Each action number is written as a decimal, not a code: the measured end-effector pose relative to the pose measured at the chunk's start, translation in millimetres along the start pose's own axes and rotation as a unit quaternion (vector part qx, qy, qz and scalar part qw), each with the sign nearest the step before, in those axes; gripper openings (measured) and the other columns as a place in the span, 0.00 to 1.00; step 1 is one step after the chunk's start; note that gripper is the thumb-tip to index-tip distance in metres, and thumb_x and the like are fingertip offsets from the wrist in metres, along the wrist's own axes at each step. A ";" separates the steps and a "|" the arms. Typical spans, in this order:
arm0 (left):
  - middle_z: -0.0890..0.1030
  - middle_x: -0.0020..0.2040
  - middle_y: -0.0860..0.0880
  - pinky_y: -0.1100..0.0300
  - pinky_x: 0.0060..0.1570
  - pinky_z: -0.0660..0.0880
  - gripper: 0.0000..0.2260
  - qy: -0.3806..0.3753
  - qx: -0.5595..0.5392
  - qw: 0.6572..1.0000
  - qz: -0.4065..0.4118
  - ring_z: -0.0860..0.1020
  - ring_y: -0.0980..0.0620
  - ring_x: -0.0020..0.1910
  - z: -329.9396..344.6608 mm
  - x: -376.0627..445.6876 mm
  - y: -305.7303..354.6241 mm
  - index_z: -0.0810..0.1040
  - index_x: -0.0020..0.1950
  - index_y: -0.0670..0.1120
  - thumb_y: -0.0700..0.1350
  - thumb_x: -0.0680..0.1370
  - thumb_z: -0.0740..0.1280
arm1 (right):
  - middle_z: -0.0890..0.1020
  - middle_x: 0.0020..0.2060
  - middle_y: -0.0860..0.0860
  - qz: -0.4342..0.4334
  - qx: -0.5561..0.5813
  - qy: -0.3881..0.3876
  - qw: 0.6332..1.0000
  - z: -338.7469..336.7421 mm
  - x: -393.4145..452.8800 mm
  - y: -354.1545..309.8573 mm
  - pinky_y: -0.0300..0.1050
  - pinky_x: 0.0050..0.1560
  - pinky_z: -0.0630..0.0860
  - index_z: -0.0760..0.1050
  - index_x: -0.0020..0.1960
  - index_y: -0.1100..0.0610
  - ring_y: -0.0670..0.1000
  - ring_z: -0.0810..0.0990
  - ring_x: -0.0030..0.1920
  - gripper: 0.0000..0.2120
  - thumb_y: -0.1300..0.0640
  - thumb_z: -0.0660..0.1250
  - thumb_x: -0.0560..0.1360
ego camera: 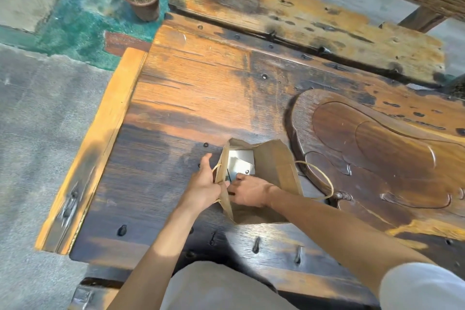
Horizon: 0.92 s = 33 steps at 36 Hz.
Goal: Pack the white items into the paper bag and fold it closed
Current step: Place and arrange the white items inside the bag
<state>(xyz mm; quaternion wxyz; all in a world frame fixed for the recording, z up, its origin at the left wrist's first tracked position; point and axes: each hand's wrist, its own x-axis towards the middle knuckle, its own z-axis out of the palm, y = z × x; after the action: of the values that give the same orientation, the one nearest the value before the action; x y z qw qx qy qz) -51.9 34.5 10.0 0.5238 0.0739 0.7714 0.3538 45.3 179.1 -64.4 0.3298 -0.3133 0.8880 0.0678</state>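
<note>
The paper bag (266,178) stands open on the wooden table (191,98), and the white items (240,165) already lie at its bottom, toward the far left corner. The left hand (205,185) pinches the bag's left wall near the rim, thumb inside and fingers spread outside. The right hand (247,192) reaches down into the mouth; its fingertips are hidden behind the paper, so I cannot tell whether they grip anything. The thin wall could crease or tear if the left hand pulls hard while the right pushes down (the bag looks light). The loose handle (318,176) may also snag the wrist on withdrawal, tipping the bag.
</note>
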 end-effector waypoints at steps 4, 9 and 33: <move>0.75 0.65 0.49 0.57 0.58 0.68 0.37 0.006 0.008 1.000 0.002 0.72 0.50 0.60 1.7 0.5 -0.4 0.50 0.79 0.54 0.41 0.78 0.70 | 0.80 0.58 0.56 -0.011 0.017 -0.023 1.000 0.1 10.4 -5.6 0.52 0.65 0.69 0.79 0.59 0.57 0.57 0.77 0.60 0.12 0.61 0.68 0.75; 0.77 0.62 0.51 0.57 0.59 0.69 0.38 0.004 0.002 1.000 -0.005 0.75 0.50 0.61 1.2 1.9 -0.9 0.50 0.79 0.52 0.40 0.78 0.70 | 0.80 0.60 0.56 -0.022 0.022 -0.039 0.999 11.2 20.1 -9.6 0.52 0.67 0.69 0.80 0.59 0.56 0.58 0.76 0.64 0.14 0.61 0.67 0.75; 0.73 0.71 0.44 0.42 0.71 0.67 0.38 -0.008 0.051 0.999 -0.011 0.70 0.42 0.70 9.9 3.0 -0.2 0.49 0.76 0.64 0.43 0.77 0.69 | 0.66 0.72 0.64 0.392 0.336 -0.065 0.854 3.1 -22.2 18.3 0.48 0.62 0.72 0.67 0.69 0.66 0.63 0.75 0.64 0.21 0.74 0.58 0.76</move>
<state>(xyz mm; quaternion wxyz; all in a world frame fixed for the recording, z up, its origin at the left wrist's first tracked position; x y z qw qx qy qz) -44.7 40.4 5.6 0.5294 0.0952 0.7850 0.3072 48.9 206.1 -54.4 0.4176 0.1957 0.8827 -0.0904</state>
